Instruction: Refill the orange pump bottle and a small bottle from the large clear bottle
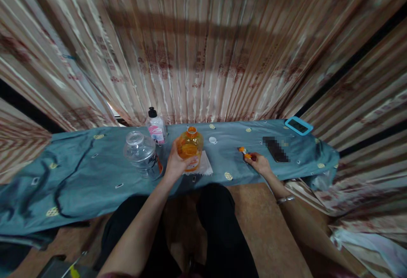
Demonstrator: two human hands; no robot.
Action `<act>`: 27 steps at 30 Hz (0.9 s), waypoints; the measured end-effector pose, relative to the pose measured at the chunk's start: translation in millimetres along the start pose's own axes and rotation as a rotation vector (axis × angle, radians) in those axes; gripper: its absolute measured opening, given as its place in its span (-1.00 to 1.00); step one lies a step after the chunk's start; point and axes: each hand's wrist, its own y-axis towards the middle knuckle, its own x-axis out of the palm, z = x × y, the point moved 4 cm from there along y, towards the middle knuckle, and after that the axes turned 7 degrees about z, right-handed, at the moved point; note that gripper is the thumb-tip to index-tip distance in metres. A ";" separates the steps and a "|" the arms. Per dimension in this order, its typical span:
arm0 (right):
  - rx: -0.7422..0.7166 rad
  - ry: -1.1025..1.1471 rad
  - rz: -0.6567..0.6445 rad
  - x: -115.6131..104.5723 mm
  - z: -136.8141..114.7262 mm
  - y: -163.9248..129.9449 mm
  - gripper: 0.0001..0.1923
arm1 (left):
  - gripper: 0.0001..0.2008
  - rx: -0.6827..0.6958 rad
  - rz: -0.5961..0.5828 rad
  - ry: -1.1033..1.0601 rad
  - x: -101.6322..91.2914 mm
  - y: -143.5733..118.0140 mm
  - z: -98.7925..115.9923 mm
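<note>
My left hand (182,159) is wrapped around a see-through orange bottle (191,144), which stands upright on the table with its neck uncapped. A white paper tissue (206,165) lies partly beneath this bottle. Over to the right, the fingers of my right hand (260,164) pinch a small orange-and-white bottle top (244,152) close to the cloth; its exact kind is too small to make out. Between the hands lies a round white disc (213,140). Left of the orange bottle stand a large clear jar (140,153) without a lid and a clear pump bottle (156,129) with a black top.
A blue-green patterned cloth (104,159) covers the narrow table. On its right side lie a dark phone (276,150) and a blue-framed digital timer (299,126). Pleated curtains (197,57) hang behind and on both sides. My knees (218,210) are at the table's front edge.
</note>
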 end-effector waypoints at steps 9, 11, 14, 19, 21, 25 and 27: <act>0.109 -0.067 0.063 2.3 -0.1 15.0 -0.72 | -0.17 -0.021 0.006 0.016 0.7 0.7 -0.7; 0.118 -0.075 0.065 2.7 -2.2 15.9 -0.72 | -0.15 -0.029 0.005 0.003 0.3 0.8 -2.6; 0.117 -0.080 0.073 1.7 -4.5 14.5 -0.71 | -0.14 -0.048 0.000 -0.031 0.0 0.7 -5.7; 0.102 -0.078 0.091 -0.1 -4.9 10.7 -0.70 | -0.14 -0.060 0.004 -0.029 -1.7 -0.5 -4.9; 0.093 -0.076 0.096 0.7 -4.7 10.1 -0.70 | -0.14 -0.055 0.006 -0.008 -2.7 -0.9 -2.4; 0.078 -0.081 0.100 4.3 -4.1 10.1 -0.69 | -0.14 -0.046 -0.001 0.012 -3.0 -1.1 2.2; 0.075 -0.088 0.105 6.1 -3.4 10.3 -0.68 | -0.15 -0.041 -0.006 0.006 -2.3 -1.0 3.1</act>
